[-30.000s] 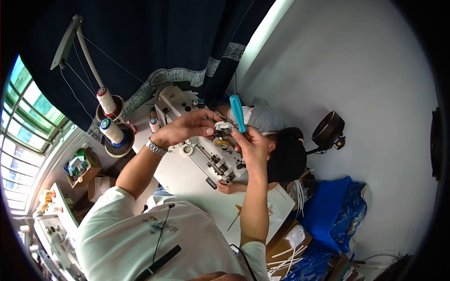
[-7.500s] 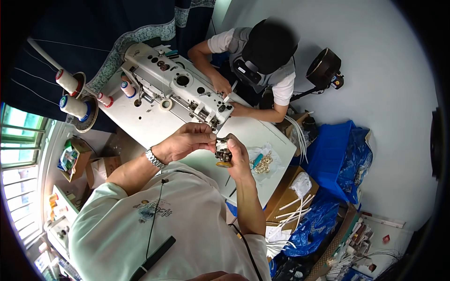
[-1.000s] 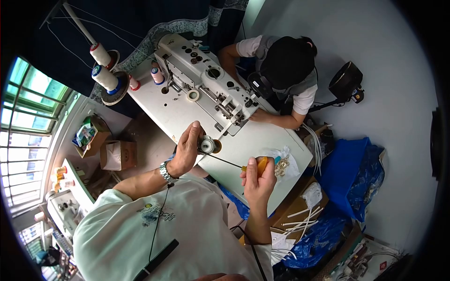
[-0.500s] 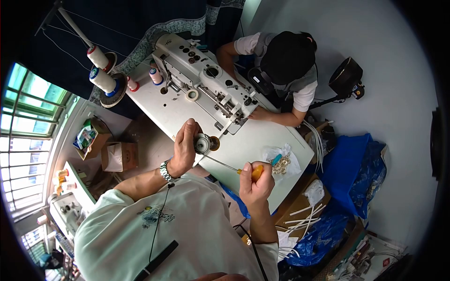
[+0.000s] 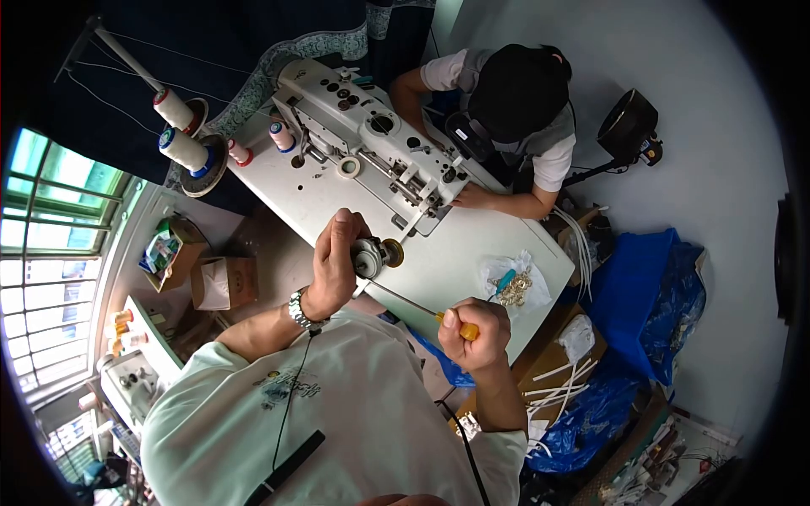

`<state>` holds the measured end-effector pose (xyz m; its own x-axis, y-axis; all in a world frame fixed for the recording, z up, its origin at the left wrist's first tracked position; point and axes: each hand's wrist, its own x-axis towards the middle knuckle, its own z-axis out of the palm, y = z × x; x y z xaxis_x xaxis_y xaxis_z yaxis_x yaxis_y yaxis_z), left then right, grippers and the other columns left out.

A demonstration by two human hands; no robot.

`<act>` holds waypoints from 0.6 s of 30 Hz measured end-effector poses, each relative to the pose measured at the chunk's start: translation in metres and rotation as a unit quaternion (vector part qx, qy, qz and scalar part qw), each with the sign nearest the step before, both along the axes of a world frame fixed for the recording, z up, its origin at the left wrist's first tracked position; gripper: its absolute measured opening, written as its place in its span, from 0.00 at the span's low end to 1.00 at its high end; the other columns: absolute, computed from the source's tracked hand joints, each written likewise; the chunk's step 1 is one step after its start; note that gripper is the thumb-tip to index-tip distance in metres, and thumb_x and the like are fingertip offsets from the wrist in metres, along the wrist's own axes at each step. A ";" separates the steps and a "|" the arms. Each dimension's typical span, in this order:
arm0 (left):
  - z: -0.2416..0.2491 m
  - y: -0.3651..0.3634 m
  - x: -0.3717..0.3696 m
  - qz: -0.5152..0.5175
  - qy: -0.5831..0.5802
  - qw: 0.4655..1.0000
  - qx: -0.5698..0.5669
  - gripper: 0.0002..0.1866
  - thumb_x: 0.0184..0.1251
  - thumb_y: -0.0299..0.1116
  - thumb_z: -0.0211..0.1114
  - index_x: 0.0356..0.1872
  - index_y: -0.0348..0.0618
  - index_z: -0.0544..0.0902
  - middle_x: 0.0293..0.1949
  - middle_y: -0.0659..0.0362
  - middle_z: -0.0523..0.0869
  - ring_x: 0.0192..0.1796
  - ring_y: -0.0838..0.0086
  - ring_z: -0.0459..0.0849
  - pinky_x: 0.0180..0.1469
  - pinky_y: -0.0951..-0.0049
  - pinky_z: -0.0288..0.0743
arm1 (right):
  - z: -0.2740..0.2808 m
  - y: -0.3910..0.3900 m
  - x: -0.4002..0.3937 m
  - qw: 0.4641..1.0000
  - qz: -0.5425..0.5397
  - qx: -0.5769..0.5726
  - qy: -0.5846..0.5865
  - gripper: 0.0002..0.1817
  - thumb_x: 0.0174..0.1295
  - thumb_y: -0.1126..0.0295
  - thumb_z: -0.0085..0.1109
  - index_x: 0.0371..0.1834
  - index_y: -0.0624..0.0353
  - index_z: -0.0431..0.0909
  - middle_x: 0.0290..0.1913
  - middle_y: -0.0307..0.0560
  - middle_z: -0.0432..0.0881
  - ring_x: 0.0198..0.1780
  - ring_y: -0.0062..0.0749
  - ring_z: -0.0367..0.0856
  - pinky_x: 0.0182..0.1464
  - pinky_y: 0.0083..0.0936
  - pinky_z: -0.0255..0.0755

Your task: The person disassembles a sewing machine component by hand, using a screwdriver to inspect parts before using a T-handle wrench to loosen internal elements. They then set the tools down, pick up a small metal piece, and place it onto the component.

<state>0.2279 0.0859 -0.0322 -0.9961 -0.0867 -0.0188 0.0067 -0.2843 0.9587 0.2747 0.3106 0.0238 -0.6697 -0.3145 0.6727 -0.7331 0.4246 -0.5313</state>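
Work on a small metal machine part (image 5: 371, 255) looks midway: the left hand (image 5: 333, 261) grips it above the tabletop (image 5: 456, 253), detached from the sewing machine (image 5: 371, 148), while the right hand (image 5: 474, 333) clasps an orange-handled screwdriver (image 5: 430, 312) pointed at it; refitting remains.
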 end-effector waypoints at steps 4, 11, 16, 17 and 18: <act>-0.001 0.002 -0.006 0.001 0.022 1.000 0.003 0.22 0.87 0.48 0.44 0.31 0.44 0.66 0.30 0.58 0.72 0.30 0.76 0.69 0.36 0.72 0.69 | -0.003 0.002 0.002 0.998 -0.022 -0.036 -0.053 0.11 0.70 0.73 0.62 0.44 0.62 0.68 0.24 0.44 0.78 0.21 0.28 0.75 0.26 0.22 0.69; 0.012 0.007 -0.013 -0.011 -0.013 0.999 0.037 0.21 0.86 0.49 0.45 0.35 0.44 0.70 0.33 0.60 0.73 0.33 0.77 0.73 0.39 0.74 0.71 | 0.011 -0.003 0.002 0.989 -0.117 -0.039 -0.086 0.11 0.67 0.74 0.65 0.40 0.62 0.70 0.22 0.42 0.76 0.18 0.29 0.74 0.22 0.23 0.68; 0.029 0.005 -0.015 -0.059 -0.108 0.986 0.113 0.25 0.84 0.51 0.52 0.35 0.40 0.82 0.28 0.62 0.81 0.31 0.81 0.78 0.37 0.77 0.72 | 0.014 -0.006 -0.004 0.997 -0.072 -0.007 -0.033 0.10 0.66 0.75 0.65 0.38 0.61 0.71 0.19 0.40 0.74 0.15 0.30 0.73 0.21 0.24 0.67; 0.027 0.005 -0.016 -0.059 -0.106 0.986 0.113 0.25 0.84 0.51 0.52 0.35 0.40 0.82 0.28 0.62 0.81 0.31 0.81 0.78 0.37 0.77 0.72 | 0.013 -0.008 -0.005 0.997 -0.072 -0.008 -0.032 0.10 0.66 0.75 0.65 0.38 0.61 0.71 0.19 0.40 0.74 0.15 0.30 0.73 0.21 0.24 0.67; 0.022 0.004 -0.017 -0.050 -0.133 0.985 0.102 0.25 0.83 0.51 0.54 0.31 0.41 0.82 0.26 0.62 0.82 0.28 0.80 0.78 0.34 0.77 0.71 | 0.013 -0.010 -0.006 0.998 -0.065 -0.002 -0.023 0.10 0.66 0.76 0.65 0.38 0.61 0.71 0.19 0.40 0.73 0.15 0.30 0.73 0.20 0.24 0.66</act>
<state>0.2105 0.0901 -0.0105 -0.9572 0.0434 -0.2861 -0.2737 -0.4571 0.8463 0.2690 0.3010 0.0363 -0.7352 -0.2207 0.6409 -0.6465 0.5128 -0.5649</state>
